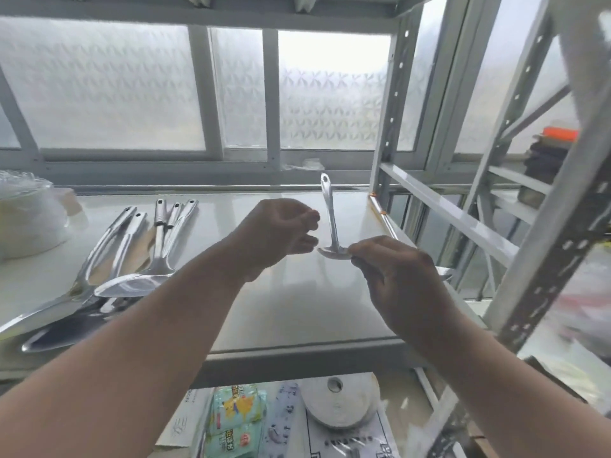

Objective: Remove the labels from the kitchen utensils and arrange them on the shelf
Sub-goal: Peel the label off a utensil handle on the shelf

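A small steel ladle [331, 226] is held over the white shelf [297, 309] at centre frame, handle upright, hanging hole at 12 o'clock, bowl at the bottom. The bowl's rim is pinched from 3 o'clock by the right hand [396, 279], fingertips curled on the metal. The left hand [277, 233] is raised just beside the ladle handle at 9 o'clock, fingers curled in with thumb and fingertips drawn together; whether a label is held between them cannot be told. The handle is not touched by it.

At 9 o'clock on the shelf a group of steel utensils [132, 259] is laid side by side, handles pointing to 12 o'clock, wide heads overlapping toward 7 o'clock. A wrapped white stack [29, 219] is set at the far left edge. Frosted windows [132, 87] are seen behind. A grey perforated rack post [545, 242] is seen at 3 o'clock. On the lower level at 6 o'clock a white tape roll [340, 401] and a green packet [234, 421] are lying.
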### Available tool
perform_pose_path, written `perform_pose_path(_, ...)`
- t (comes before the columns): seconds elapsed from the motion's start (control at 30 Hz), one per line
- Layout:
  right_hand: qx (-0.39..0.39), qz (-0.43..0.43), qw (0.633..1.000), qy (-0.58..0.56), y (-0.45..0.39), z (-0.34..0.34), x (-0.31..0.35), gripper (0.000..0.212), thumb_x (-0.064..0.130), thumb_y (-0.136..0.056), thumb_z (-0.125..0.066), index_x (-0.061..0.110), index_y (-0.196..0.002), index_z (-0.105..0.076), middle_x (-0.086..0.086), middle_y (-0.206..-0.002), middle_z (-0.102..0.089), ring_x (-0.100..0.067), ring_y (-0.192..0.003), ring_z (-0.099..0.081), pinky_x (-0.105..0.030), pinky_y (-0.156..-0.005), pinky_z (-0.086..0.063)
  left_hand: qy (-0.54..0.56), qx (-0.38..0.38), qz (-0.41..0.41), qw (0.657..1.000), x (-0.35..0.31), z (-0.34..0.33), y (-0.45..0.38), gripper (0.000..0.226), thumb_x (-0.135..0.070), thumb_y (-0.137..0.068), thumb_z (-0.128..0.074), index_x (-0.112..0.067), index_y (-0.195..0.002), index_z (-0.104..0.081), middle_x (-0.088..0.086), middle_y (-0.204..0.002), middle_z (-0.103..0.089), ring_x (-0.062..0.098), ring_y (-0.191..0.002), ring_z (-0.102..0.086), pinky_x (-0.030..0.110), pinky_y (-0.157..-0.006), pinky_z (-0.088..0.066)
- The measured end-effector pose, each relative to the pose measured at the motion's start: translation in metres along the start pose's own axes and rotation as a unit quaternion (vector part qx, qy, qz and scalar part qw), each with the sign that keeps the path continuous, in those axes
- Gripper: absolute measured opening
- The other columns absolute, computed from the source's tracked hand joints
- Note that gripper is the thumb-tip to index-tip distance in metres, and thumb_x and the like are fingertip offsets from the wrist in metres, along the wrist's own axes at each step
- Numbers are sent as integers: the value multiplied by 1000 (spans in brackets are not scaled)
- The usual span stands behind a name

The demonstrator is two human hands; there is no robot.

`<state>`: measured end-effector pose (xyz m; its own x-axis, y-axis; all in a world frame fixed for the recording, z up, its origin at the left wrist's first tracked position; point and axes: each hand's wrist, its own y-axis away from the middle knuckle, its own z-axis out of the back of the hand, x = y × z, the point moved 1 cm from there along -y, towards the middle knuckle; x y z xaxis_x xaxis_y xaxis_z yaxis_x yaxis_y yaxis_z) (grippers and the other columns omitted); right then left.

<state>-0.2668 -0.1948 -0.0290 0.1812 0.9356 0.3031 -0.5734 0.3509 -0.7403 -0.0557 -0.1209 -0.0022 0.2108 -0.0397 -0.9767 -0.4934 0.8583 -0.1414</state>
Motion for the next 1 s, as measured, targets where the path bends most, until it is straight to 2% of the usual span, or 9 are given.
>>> perform_pose_path(0.1, 17, -12, 1000, 1, 15, 7, -4, 24, -2, -91, -72, 12, -109, -78, 0, -103, -76, -17, -94, -71, -32, -84, -56, 40, 34, 82, 995, 5, -20, -32, 25, -8, -93, -80, -1, -116, -72, 28, -112, -75, 35, -93, -80, 29, -75, -65)
perform_pose_path(0.23, 18, -10, 999, 33, 24, 7, -4, 29, -2, -89, -72, 13, -114, -76, -1, -108, -76, -16, -100, -71, -25, -89, -54, -4, 37, 133, 990, 15, -49, -61, 37, 6, -83, -84, -2, -117, -72, 25, -110, -77, 28, -80, -78, 35, -74, -66)
perform_pose_path(0.37, 28, -24, 998, 55, 32, 6, -6, 35, 3, -89, -67, 12, -122, -72, -3, -118, -72, -18, -113, -65, -18, -105, -43, -54, -4, 130, 990, 23, -59, -88, 40, 2, -78, -90, -12, -112, -74, 20, -107, -79, 34, -92, -82, 52, -88, -66)
perform_pose_path(0.5, 41, -31, 997, 58, 39, -1, -5, 32, 18, -92, -59, 9, -118, -74, -6, -123, -71, -21, -121, -62, -20, -113, -37, -150, -9, 96, 984, 20, -62, -106, 65, -12, -70, -95, -23, -127, -65, 14, -89, -81, 31, -82, -82, 44, -83, -67)
perform_pose_path(0.57, 45, -43, 996, 64, 39, -3, -5, 33, 22, -92, -59, 11, -119, -74, -6, -128, -70, -21, -125, -60, -23, -114, -38, -185, -14, 70, 980, 21, -65, -107, 57, -18, -72, -94, -25, -122, -67, 8, -82, -81, 18, -68, -79, 33, -71, -66)
perform_pose_path(0.67, 43, -38, 996, 70, 41, -4, -7, 33, 20, -91, -62, 10, -120, -73, -7, -132, -67, -21, -129, -57, -25, -115, -37, -222, -18, 38, 974, 30, -66, -111, 36, -24, -76, -95, -22, -107, -78, 3, -83, -82, 5, -56, -73, 29, -70, -65)
perform_pose_path(0.8, 20, -38, 996, 76, 42, -7, -8, 29, 17, -89, -65, 9, -115, -75, -7, -134, -67, -22, -132, -56, -25, -117, -35, -261, 5, 5, 965, 34, -67, -118, 26, -29, -78, -95, -22, -98, -82, -2, -97, -80, 19, -74, -79, 30, -77, -65)
perform_pose_path(0.93, 2, -36, 996, 76, 43, -8, -8, 27, 16, -89, -62, 8, -111, -77, -8, -132, -68, -23, -131, -58, -29, -114, -40, -332, 37, -31, 942, 39, -69, -117, 17, -38, -85, -88, -28, -99, -85, -22, -75, -63, 1, -72, -60, 16, -62, -42)
perform_pose_path(1.0, -6, -36, 996, 78, 44, -8, -8, 27, 17, -89, -61, 8, -109, -77, -8, -130, -69, -23, -129, -60, -31, -111, -44, -331, 48, -38, 942, 44, -67, -118, 18, -39, -88, -85, -29, -103, -85, -25, -78, -62, 0, -78, -59, 16, -70, -41)
